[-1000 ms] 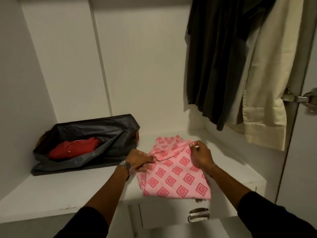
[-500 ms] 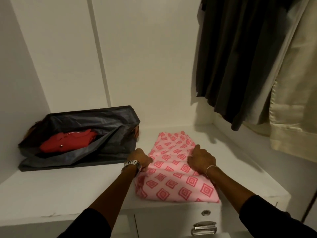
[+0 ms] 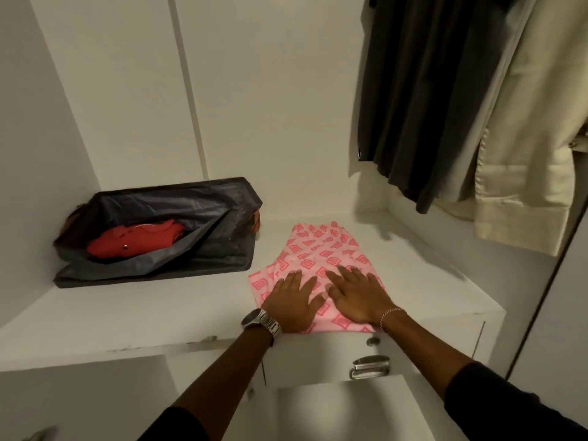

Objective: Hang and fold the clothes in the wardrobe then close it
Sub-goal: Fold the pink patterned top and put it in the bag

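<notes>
Hands press flat on folded pink garment.

Left grip, right grip flat

hanging clothes cut off — tops, perhaps hangers
</notes>
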